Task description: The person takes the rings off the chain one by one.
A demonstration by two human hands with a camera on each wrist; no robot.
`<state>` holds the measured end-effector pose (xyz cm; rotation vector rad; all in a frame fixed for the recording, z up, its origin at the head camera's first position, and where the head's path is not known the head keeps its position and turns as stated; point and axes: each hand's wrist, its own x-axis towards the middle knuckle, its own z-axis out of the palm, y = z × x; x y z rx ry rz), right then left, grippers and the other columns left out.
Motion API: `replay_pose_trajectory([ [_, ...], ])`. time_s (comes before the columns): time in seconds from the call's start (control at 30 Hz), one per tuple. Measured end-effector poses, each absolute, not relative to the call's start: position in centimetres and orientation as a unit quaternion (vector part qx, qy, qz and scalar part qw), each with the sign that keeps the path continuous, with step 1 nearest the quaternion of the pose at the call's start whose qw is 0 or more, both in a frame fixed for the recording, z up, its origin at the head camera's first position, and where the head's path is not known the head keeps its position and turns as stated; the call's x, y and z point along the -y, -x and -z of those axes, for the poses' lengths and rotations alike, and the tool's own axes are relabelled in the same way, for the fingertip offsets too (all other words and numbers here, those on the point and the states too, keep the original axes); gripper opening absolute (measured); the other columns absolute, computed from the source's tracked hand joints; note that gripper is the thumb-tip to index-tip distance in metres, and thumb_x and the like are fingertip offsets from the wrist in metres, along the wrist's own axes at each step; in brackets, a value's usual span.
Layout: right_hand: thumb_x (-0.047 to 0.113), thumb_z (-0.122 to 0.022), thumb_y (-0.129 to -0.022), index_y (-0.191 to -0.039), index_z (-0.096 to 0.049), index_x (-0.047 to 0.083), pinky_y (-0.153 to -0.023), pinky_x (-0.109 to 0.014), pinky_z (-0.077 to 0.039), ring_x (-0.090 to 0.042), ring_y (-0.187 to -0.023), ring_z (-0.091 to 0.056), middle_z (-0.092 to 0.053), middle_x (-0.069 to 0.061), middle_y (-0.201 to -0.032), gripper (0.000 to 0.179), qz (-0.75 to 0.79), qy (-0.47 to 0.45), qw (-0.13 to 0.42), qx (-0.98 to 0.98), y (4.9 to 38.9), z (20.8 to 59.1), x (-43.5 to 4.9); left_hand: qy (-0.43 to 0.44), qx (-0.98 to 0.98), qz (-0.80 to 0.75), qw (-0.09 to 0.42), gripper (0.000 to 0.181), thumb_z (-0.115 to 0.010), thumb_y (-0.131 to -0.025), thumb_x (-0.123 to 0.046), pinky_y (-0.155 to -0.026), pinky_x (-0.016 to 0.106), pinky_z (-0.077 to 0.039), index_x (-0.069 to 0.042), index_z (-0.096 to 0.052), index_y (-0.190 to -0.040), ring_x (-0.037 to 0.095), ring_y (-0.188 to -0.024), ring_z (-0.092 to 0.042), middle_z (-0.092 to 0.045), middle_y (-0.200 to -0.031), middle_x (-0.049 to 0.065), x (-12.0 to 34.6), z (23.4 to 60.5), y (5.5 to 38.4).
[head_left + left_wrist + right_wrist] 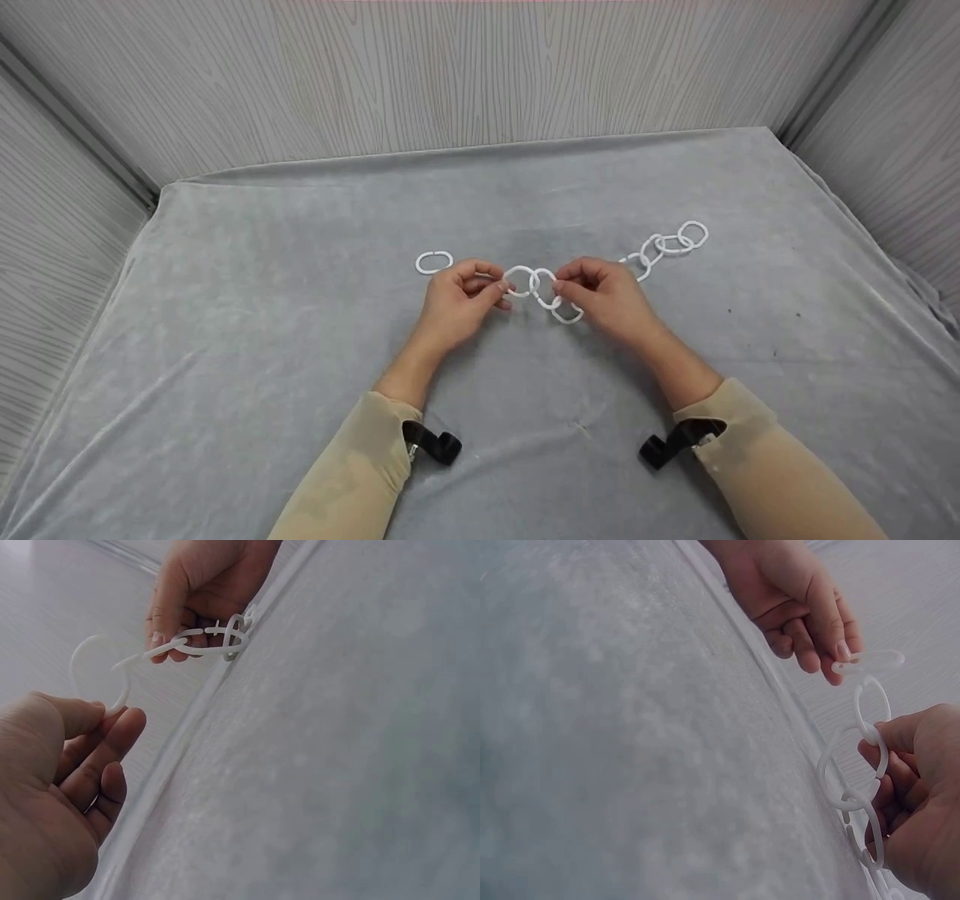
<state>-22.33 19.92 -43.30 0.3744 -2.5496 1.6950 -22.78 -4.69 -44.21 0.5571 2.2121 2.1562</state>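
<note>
Between thumb and fingertips, my left hand [456, 304] pinches the white plastic end link [517, 268] of a chain. It is hooked through a second link [551, 306], which my right hand [611, 296] pinches near its other side. A third link [568, 321] hangs below the right fingers, joined to the second. In the right wrist view, more of the chain [875, 832] drops past the right palm. Small gaps show in some of the links. My right hand hides part of the chain in the head view.
The chain's far end [673, 251] lies on the grey cloth [300, 375] beyond my right hand. A loose white oval link [418, 262] lies just past my left hand. Pale wood-grain panels [480, 75] stand behind and at both sides of the table.
</note>
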Motion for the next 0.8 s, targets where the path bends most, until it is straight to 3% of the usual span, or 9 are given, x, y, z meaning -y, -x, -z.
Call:
replay_pose_trajectory([
  [0.27, 0.007, -0.078, -0.095, -0.1, -0.078, -0.001, -0.061, -0.02, -0.044, -0.009, -0.069, -0.056, -0.069, -0.003, -0.079, 0.01, -0.554, -0.127, 0.033, 0.822, 22.4, 43.3, -19.9, -0.148, -0.708, -0.69, -0.019, 0.013, -0.071, -0.097, 0.003, -0.08, 0.054, -0.061, 0.011, -0.068, -0.107, 0.024, -0.073, -0.076, -0.078, -0.092, 0.018, 4.8, 43.5, 22.8],
  [0.5, 0.004, -0.077, -0.094, -0.098, -0.079, 0.001, -0.061, -0.02, -0.044, -0.01, -0.069, -0.056, -0.068, -0.002, -0.078, 0.005, -0.55, -0.127, 0.039, 0.825, 22.4, 43.4, -20.0, -0.129, -0.717, -0.684, -0.037, 0.01, -0.072, -0.097, 0.001, -0.082, 0.057, -0.06, 0.005, -0.071, -0.106, 0.021, -0.072, -0.075, -0.077, -0.094, 0.025, 5.3, 42.2, 22.8],
  [0.8, 0.004, -0.077, -0.095, -0.1, -0.078, 0.0, -0.062, -0.02, -0.046, -0.01, -0.07, -0.058, -0.07, -0.003, -0.081, 0.007, -0.551, -0.13, 0.033, 0.824, 22.4, 43.2, -19.9, -0.092, -0.739, -0.664, -0.069, 0.008, -0.075, -0.097, -0.001, -0.079, 0.044, -0.061, -0.001, -0.074, -0.105, 0.027, -0.074, -0.074, -0.077, -0.088, 0.016, 8.1, 39.8, 23.4],
])
